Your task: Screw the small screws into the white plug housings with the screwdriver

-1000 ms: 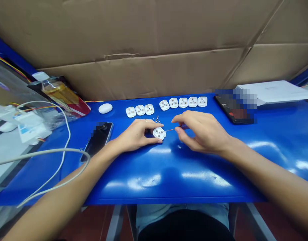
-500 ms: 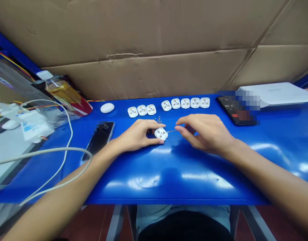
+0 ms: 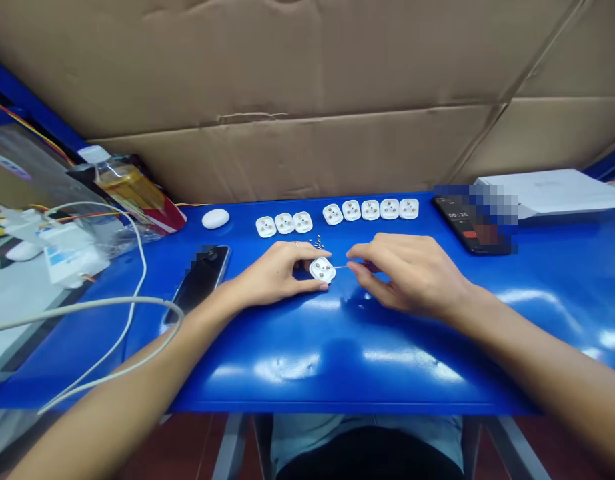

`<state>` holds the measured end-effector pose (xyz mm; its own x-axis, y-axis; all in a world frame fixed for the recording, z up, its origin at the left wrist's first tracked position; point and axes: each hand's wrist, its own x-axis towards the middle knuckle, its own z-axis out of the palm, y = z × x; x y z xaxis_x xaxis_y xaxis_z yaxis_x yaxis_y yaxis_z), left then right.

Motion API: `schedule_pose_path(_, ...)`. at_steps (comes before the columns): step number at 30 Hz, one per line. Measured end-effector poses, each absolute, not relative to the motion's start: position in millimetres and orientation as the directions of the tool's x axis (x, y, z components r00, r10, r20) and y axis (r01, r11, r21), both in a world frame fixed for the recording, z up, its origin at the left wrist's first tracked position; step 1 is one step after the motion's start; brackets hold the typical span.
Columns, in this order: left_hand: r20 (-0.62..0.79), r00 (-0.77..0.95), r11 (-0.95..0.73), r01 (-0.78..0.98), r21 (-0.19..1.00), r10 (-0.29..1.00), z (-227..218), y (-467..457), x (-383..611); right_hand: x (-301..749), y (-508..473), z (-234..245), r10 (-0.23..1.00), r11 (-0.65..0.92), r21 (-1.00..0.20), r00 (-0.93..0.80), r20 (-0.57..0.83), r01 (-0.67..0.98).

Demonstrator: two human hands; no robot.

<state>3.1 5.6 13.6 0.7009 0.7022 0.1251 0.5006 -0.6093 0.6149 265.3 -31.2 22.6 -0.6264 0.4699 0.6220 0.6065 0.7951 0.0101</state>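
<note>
Left arm: the bare left forearm point(image 3: 137, 400) enters at the lower left and runs upward to the right. The left wrist point(image 3: 235, 293) is nearly straight. The left grip point(image 3: 275, 275), a bare human hand, extends its index finger point(image 3: 313, 252) and thumb point(image 3: 311, 287) to the right in a C-shaped clasp; its remaining fingers are largely hidden.

Right arm: the bare right forearm point(image 3: 532, 350) enters at the lower right and runs upward to the left. The right wrist point(image 3: 465, 300) is slightly bent. The right grip point(image 3: 415, 272), likewise a bare human hand, is set back uppermost, thumb and index fingertips near each other in a pinch, pointing left.
</note>
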Motion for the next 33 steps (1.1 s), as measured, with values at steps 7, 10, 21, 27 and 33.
schedule_pose_path(7, 0.120, 0.696, -0.590, 0.489, 0.643, 0.708, 15.2, 3.4, 2.6, 264.9, -31.6, 25.8, 0.502, 0.814, -0.092, -0.614, 0.610, 0.574)
schedule_pose_path(10, 0.114, 0.697, -0.593, 0.498, 0.633, 0.708, 16.4, 3.3, 3.0, 266.4, -31.4, 23.4, 0.558, 0.768, -0.084, -0.601, 0.572, 0.635)
schedule_pose_path(21, 0.129, 0.704, -0.608, 0.488, 0.627, 0.698, 14.4, 4.4, 2.7, 265.5, -31.5, 25.8, 0.495, 0.818, -0.072, -0.634, 0.594, 0.571)
schedule_pose_path(27, 0.132, 0.706, -0.615, 0.492, 0.616, 0.696, 14.1, 4.9, 2.6, 266.8, -33.0, 23.3, 0.581, 0.742, -0.064, -0.591, 0.560, 0.668)
schedule_pose_path(33, 0.129, 0.710, -0.613, 0.484, 0.624, 0.692, 15.2, 5.6, 1.9, 266.9, -32.2, 26.2, 0.511, 0.823, -0.073, -0.678, 0.528, 0.563)
